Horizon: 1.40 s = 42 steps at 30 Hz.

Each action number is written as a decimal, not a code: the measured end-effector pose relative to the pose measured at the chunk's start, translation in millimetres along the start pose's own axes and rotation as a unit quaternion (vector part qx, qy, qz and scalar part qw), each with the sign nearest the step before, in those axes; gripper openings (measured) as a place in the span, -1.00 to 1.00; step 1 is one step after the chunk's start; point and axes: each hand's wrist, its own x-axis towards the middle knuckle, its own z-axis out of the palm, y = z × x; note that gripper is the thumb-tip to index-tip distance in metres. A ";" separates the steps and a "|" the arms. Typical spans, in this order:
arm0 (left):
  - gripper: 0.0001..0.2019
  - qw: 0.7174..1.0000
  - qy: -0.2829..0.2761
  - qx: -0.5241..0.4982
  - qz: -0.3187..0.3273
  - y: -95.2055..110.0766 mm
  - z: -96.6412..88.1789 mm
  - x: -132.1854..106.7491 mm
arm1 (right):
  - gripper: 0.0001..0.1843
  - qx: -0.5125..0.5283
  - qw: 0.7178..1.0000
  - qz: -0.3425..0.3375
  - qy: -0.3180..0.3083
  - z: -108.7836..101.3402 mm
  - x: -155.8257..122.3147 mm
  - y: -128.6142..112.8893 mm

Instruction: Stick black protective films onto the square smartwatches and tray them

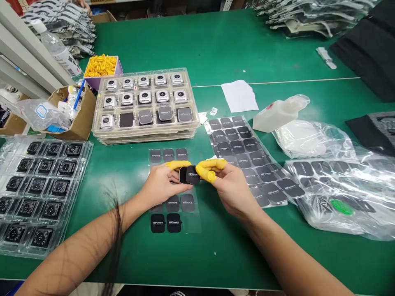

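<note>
Got my left hand [162, 185] and right hand [233, 191], yellow rubber cots [210, 165] on the fingers [177, 165], clamped on one black square pad [193, 175].

I have just one camera here, worn on the person's head, facing forward and down from close above the hands [160, 185]. It frames the green tabletop [216, 45] from the near edge outward.

The small black square piece [191, 174] is partly hidden by the left hand [162, 185] and right hand [234, 191], so I cannot tell its whole face. Both hands also cover the middle of the label sheet [191, 222] below, approx. The clear tray [88, 146] w/ black parts is cut off by the left edge, and a blurred hair strand [115, 234] hides part of the left forearm [77, 246].
</note>
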 end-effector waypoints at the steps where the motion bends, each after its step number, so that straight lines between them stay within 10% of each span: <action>1: -0.46 1.000 0.004 0.010 0.005 1.1 0.2 0.2 | -0.60 0.006 1.000 0.012 0.000 2.6 3.4 4.6; 34: -0.84 0.991 0.012 0.118 0.065 3.8 1.2 2.7 | -0.51 -0.107 0.994 0.012 -0.003 5.1 -2.5 14.3; 39: -0.63 1.000 0.004 -0.002 -0.012 -0.5 1.1 1.3 | -0.50 -0.392 0.875 -0.277 0.065 -16.2 -10.4 11.2; 42: -0.46 0.996 0.001 -0.077 -0.044 -0.7 0.8 -0.1 | -0.47 -0.485 0.775 -0.399 -0.071 -19.7 -8.2 14.6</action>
